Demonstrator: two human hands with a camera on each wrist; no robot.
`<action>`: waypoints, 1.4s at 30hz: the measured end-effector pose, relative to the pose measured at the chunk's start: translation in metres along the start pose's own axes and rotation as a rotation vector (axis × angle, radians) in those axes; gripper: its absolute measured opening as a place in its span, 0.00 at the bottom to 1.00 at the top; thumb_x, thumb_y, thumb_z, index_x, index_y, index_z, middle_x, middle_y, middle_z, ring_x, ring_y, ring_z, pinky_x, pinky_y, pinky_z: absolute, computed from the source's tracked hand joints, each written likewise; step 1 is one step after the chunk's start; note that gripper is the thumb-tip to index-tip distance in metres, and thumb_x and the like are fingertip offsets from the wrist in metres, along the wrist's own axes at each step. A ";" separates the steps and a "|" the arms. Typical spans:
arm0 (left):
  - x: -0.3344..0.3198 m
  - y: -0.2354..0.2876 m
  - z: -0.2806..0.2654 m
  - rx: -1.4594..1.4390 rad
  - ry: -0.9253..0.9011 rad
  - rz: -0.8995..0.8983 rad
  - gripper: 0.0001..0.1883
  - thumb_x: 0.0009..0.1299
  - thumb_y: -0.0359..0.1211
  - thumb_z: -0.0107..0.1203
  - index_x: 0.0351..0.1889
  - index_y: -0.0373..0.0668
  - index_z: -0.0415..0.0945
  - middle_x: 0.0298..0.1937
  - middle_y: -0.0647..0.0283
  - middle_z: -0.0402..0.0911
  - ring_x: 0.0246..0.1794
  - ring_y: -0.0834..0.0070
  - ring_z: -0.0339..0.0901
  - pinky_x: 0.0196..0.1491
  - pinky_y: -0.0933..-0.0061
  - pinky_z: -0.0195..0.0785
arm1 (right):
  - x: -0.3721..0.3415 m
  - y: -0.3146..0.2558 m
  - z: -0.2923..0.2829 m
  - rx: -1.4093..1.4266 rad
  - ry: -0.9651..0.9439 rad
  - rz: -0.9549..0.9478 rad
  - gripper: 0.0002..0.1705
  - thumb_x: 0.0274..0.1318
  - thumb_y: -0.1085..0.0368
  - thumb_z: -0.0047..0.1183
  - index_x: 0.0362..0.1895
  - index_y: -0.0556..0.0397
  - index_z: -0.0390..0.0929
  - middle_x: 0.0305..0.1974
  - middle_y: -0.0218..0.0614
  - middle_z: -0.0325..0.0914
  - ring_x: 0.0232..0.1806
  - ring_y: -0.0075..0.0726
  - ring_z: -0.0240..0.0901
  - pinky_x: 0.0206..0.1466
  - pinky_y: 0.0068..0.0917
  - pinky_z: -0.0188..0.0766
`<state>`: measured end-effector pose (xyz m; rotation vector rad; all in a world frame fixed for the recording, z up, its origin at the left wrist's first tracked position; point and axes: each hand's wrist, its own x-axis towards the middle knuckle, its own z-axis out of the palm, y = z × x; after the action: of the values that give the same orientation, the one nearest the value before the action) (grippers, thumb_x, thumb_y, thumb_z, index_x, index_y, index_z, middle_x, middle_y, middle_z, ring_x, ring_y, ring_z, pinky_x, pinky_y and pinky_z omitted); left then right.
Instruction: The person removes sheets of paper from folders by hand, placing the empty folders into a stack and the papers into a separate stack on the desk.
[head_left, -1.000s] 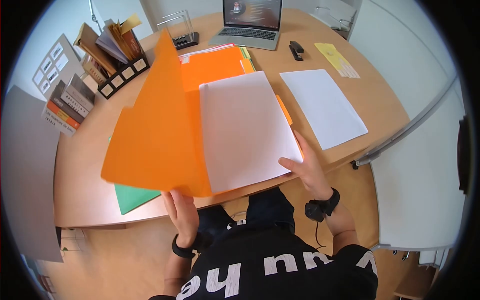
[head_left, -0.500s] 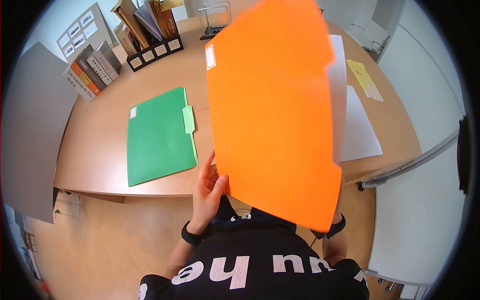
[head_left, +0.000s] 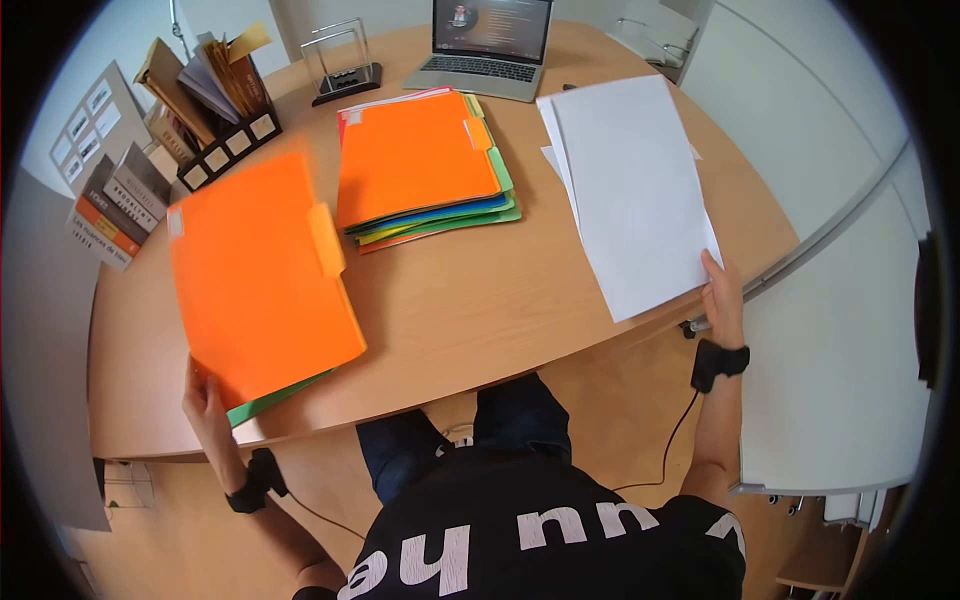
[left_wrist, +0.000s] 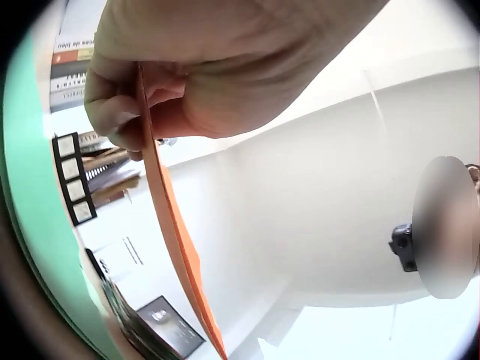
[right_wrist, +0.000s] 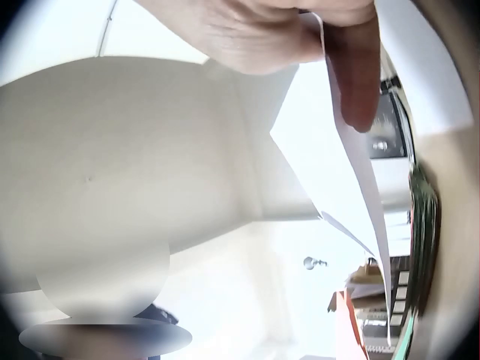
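At the table's left, my left hand (head_left: 207,408) pinches the near left corner of an orange folder (head_left: 262,290). In the left wrist view the folder (left_wrist: 174,217) is seen edge-on between thumb and fingers. Beneath it, a green folder (head_left: 270,398) shows only along its near edge. Over on the right, my right hand (head_left: 724,300) grips white sheets of paper (head_left: 640,190) by their near right edge, thumb on top. The right wrist view shows the paper (right_wrist: 330,161) held upright between thumb and fingers. More white paper on the table is mostly hidden under those sheets.
A stack of coloured folders (head_left: 415,165), orange on top, lies mid-table. Behind it stand a laptop (head_left: 480,60) and a Newton's cradle (head_left: 343,70). Books (head_left: 120,200) and a black file holder (head_left: 228,148) line the left side. The table's front edge curves before the person.
The orange folder has been shut and moved left over the green folder. The white sheets have come out of it and moved right, over the other paper.
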<state>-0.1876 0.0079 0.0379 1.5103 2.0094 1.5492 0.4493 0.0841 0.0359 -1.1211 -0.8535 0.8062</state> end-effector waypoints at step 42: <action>0.108 0.102 0.232 0.639 -0.701 1.008 0.11 0.62 0.29 0.46 0.42 0.40 0.69 0.29 0.55 0.76 0.29 0.58 0.74 0.33 0.62 0.67 | 0.048 0.059 0.218 -0.408 -0.642 0.163 0.25 0.55 0.60 0.47 0.53 0.61 0.63 0.41 0.39 0.68 0.33 0.27 0.69 0.28 0.19 0.73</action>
<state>-0.0239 0.2287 0.0625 3.0374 1.3723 0.2756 0.2708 0.2308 0.0322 -1.3167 -1.5262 1.1929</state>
